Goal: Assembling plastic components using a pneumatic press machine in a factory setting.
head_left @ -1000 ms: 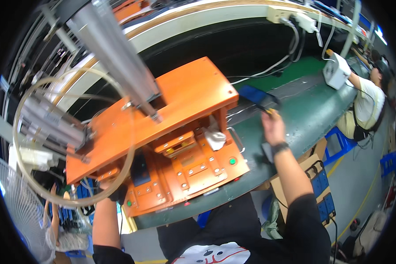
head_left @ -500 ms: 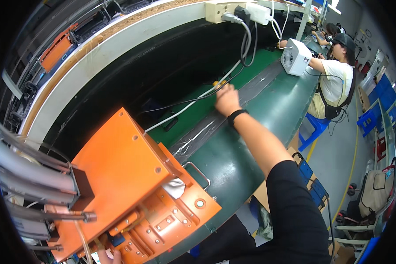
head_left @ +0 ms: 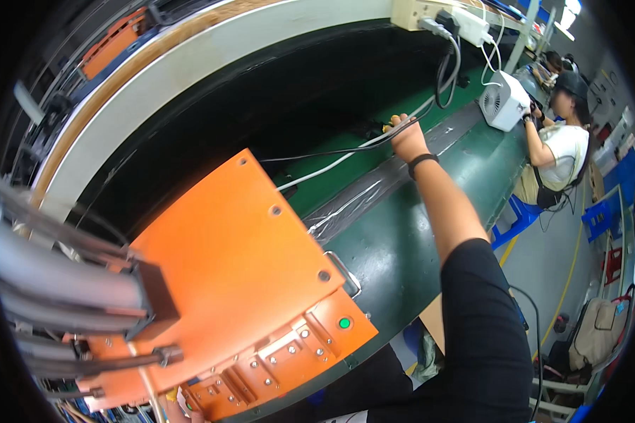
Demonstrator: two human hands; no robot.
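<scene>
My right hand (head_left: pixel 409 141) is stretched far out over the green work surface, its fingers curled at a small yellow thing (head_left: pixel 388 129), of a kind I cannot make out. A dark object lies close beside it in shadow. At the bottom left, only part of my left hand (head_left: pixel 180 411) shows, at the front edge of an orange machine (head_left: pixel 226 247); its fingers are mostly hidden. The machine's orange upper plate sits over a bolted base (head_left: pixel 282 359) with a green button (head_left: pixel 344 323) at its right corner.
Grey and black cables (head_left: pixel 353 151) hang from a power strip (head_left: pixel 409 14) and cross by my right hand. A white fan (head_left: pixel 504 102) stands farther right, with a seated person (head_left: pixel 561 151) behind it. Thick grey cylinders (head_left: pixel 70 275) rise at left. A metal handle (head_left: pixel 346 275) adjoins the machine.
My view has shifted, moving the scene rightward. The orange upper plate now covers more of the base, hiding the white piece and blue part seen before. The right hand remains at the yellow thing.
</scene>
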